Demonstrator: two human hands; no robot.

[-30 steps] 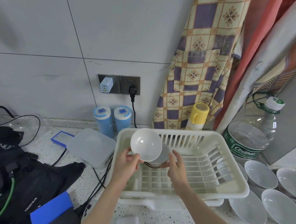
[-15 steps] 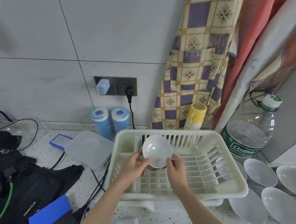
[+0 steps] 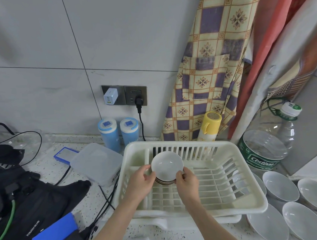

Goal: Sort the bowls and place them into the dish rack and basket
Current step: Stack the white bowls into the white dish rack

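stack: small white dishes [image 3: 167,166], piled in the back-left of the dish rack [image 3: 250,194], top one facing up
left hand [image 3: 139,183]: fingers curled on the stack's left edge
right hand [image 3: 187,181]: pinching the right edge; two-sided hold likely to keep the pile square while seating it
remaining: larger bowls [image 3: 280,185] on the worktop [image 3: 48,165], right of rack
basket: can't tell which item it is
room: speckled worktop, grey tiled wall, apron hanging behind
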